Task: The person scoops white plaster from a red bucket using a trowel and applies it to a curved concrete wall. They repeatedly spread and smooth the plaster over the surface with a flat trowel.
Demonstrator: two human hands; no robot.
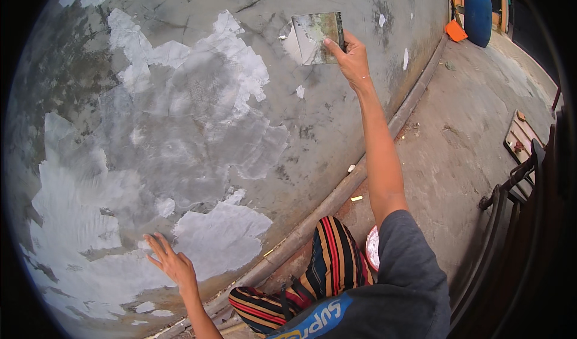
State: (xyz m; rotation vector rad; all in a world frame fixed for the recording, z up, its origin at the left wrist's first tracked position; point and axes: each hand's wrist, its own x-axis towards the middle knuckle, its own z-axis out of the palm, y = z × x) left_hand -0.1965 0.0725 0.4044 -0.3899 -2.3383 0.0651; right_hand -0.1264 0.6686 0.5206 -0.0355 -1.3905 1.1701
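A grey wall fills the left and middle of the view, with uneven patches of whitish filler over it. My right hand is raised at the upper middle. It grips a flat, rectangular scraper blade smeared with whitish filler, the thumb on its face and the fingers behind the edge. The blade lies against or very close to the wall, beside a small white patch. Low on the left, my left hand has its fingers spread at the wall among the patches; it holds nothing.
A bucket with whitish stuff stands partly behind my right sleeve. A raised kerb runs along the wall's foot beside the concrete floor. Farther off are a blue barrel and an orange object. Dark railings rise at the right.
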